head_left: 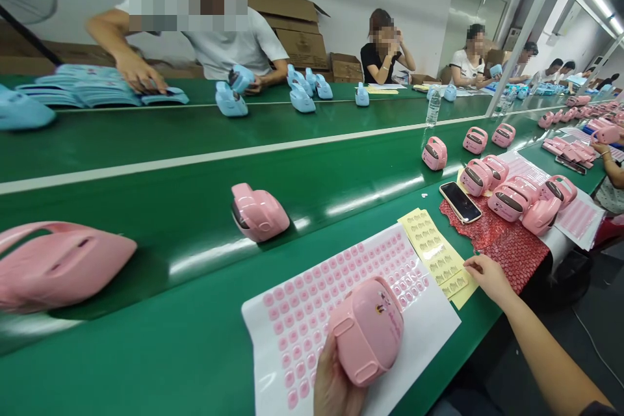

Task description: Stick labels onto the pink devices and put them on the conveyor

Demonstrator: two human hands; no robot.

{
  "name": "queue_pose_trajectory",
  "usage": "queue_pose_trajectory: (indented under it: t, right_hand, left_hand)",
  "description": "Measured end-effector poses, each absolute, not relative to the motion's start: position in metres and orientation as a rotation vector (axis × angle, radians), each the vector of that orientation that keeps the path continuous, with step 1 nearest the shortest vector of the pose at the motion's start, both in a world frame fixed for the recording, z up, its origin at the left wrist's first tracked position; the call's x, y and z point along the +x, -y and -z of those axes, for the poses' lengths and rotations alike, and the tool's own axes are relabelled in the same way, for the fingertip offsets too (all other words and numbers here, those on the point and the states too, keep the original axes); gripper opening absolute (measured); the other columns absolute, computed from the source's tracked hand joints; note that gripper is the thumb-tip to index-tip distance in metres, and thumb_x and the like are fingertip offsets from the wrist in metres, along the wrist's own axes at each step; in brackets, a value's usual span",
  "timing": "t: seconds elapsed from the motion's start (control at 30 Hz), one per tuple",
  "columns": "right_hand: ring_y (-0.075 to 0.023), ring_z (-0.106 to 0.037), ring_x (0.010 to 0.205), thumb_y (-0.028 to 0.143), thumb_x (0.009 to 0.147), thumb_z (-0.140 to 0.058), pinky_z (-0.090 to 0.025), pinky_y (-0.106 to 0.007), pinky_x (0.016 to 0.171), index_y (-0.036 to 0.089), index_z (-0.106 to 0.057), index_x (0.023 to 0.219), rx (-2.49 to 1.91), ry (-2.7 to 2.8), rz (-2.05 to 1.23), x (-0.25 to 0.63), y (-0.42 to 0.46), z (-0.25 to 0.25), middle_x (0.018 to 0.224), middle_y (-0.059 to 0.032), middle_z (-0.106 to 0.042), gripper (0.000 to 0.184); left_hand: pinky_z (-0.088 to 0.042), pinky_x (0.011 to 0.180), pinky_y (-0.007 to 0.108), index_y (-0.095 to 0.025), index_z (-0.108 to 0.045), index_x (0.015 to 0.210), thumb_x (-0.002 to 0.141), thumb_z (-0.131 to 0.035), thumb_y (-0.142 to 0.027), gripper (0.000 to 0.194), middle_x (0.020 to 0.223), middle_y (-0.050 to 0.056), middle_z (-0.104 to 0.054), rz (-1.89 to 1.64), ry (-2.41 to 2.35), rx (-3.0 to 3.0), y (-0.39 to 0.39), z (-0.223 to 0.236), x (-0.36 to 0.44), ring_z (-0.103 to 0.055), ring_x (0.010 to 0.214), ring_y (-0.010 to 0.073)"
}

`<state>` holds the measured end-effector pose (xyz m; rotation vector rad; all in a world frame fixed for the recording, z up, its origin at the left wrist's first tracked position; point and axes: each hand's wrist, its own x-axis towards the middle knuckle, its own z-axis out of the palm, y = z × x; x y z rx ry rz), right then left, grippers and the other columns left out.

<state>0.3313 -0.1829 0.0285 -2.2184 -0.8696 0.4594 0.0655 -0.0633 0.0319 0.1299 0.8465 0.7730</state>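
My left hand (334, 380) is closed around a rounded pink plastic housing (365, 331), its printed face turned up and to the right. Beneath it lies a white sheet (424, 338) with rows of small pink stickers. At the right edge of a yellow sticker sheet (431, 247), my right hand (490, 278) has its thumb and forefinger pinched together. Whatever is between those fingertips is too small to make out. The yellow sheet, printed with small dark marks, overlaps the white sheet's far right corner.
Red bubble wrap (511, 250) and a phone (458, 201) lie to the right, beside several pink housings (514, 198). Another pink housing (260, 211) stands on the green belt (195, 208). Across it, a co-worker (234, 39) handles blue housings (231, 101). A water bottle (433, 108) stands farther back.
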Motion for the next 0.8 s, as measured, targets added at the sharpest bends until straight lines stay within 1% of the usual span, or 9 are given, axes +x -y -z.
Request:
queue_pose_trajectory:
  t: [0.13,0.2,0.27,0.4,0.53,0.7,0.8]
  right_hand:
    - [-0.0185,-0.062,0.069,0.026,0.067,-0.051,-0.047,-0.031,0.066,0.022,-0.056,0.068,-2.12,0.722,-0.605,0.33,0.185,-0.028,0.066,-0.0005,-0.063,0.007]
    - [-0.0182,-0.061,0.067,0.029,0.067,-0.052,-0.046,-0.029,0.059,0.021,-0.054,0.067,-2.067,0.675,-0.66,0.331,0.185,-0.026,0.064,0.0003,-0.062,0.008]
    - [-0.0172,-0.059,0.064,0.031,0.065,-0.053,-0.044,-0.027,0.056,0.021,-0.055,0.066,-2.071,0.699,-0.637,0.331,0.183,-0.023,0.064,0.0004,-0.061,0.01]
    - [-0.0155,-0.054,0.059,0.031,0.063,-0.056,-0.042,-0.027,0.057,0.019,-0.056,0.06,-2.131,0.749,-0.577,0.329,0.179,-0.017,0.061,0.0006,-0.058,0.012]
    - [-0.0173,-0.053,0.062,0.028,0.062,-0.056,-0.04,-0.029,0.061,0.02,-0.052,0.054,-2.194,0.727,-0.518,0.321,0.178,-0.013,0.062,0.0001,-0.055,0.012]
    - [-0.0177,-0.052,0.062,0.026,0.069,-0.05,-0.04,-0.03,0.06,0.023,-0.042,0.055,-2.27,0.807,-0.377,0.308,0.178,-0.015,0.064,0.0002,-0.051,0.016]
    - [-0.0179,-0.052,0.063,0.025,0.071,-0.047,-0.042,-0.031,0.062,0.023,-0.042,0.058,-2.244,0.88,-0.345,0.304,0.179,-0.016,0.067,-0.0005,-0.05,0.014]
  left_hand:
    - [-0.049,0.084,0.041,-0.019,-0.062,0.11,0.07,-0.061,-0.032,0.041,0.089,0.006,-0.073,-0.782,-0.85,0.128,0.063,-0.034,0.065,-0.064,0.093,0.0279]
    - [-0.049,0.084,0.04,-0.02,-0.063,0.108,0.07,-0.061,-0.033,0.04,0.089,0.006,-0.073,-0.784,-0.85,0.12,0.063,-0.035,0.065,-0.064,0.093,0.0274]
    - [-0.049,0.084,0.04,-0.02,-0.064,0.107,0.07,-0.062,-0.033,0.039,0.089,0.005,-0.073,-0.782,-0.846,0.113,0.064,-0.035,0.064,-0.063,0.093,0.0272]
    - [-0.049,0.083,0.04,-0.021,-0.064,0.106,0.069,-0.063,-0.035,0.04,0.088,0.004,-0.073,-0.79,-0.843,0.122,0.064,-0.033,0.063,-0.064,0.09,0.0262]
    - [-0.049,0.083,0.039,-0.02,-0.063,0.108,0.068,-0.065,-0.035,0.043,0.087,0.004,-0.073,-0.788,-0.845,0.132,0.064,-0.034,0.062,-0.064,0.089,0.026]
    - [-0.049,0.084,0.037,-0.021,-0.062,0.11,0.066,-0.066,-0.037,0.046,0.088,0.003,-0.073,-0.795,-0.853,0.136,0.064,-0.039,0.061,-0.062,0.095,0.0269]
    - [-0.05,0.083,0.037,-0.021,-0.062,0.11,0.068,-0.064,-0.036,0.045,0.089,0.004,-0.073,-0.793,-0.866,0.148,0.064,-0.042,0.06,-0.063,0.094,0.0265]
